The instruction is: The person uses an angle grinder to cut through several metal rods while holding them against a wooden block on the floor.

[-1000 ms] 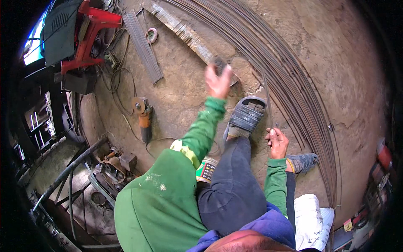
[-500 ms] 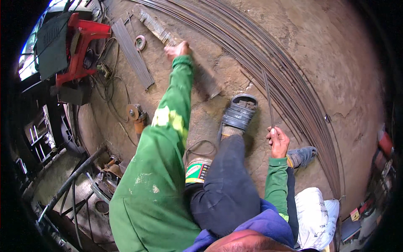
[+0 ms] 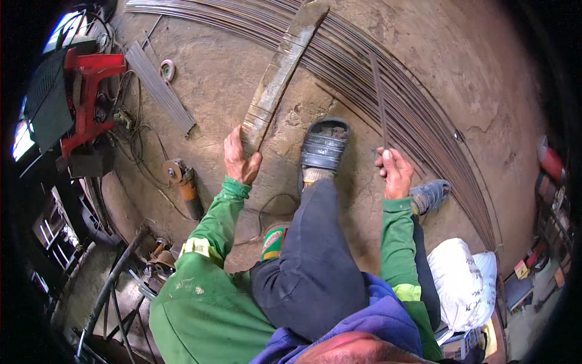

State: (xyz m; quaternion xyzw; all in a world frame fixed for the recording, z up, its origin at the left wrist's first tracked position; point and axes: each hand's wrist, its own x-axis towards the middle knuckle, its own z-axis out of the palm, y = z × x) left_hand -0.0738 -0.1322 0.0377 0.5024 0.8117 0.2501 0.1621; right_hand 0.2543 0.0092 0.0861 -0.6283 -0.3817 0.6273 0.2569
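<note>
My left hand point(image 3: 241, 159) curls round the near end of a worn plank point(image 3: 280, 76), its fingers along the left edge and its thumb by the end. Dark cross-marks run over the plank, which slants up to the right, its far end over a bundle of long thin steel rods point(image 3: 400, 103). In my right hand point(image 3: 395, 172), a short dark steel rod point(image 3: 380, 97) is pinched between thumb and fingers. This rod points away from me, in front of the bundle. My sandalled foot point(image 3: 325, 145) stands between the two hands.
On the left lie an angle grinder point(image 3: 185, 188), cut rods point(image 3: 159, 88), a tape roll point(image 3: 167, 70) and cables. A red plastic stool point(image 3: 91, 91) stands farther left. Beside my leg is a green-labelled can point(image 3: 274, 244). White sacks point(image 3: 454, 282) sit at the right.
My left hand has drawn nearer and now holds the plank by its end. The plank has swung from slanting left to slanting right. My right hand keeps the rod, slightly farther forward.
</note>
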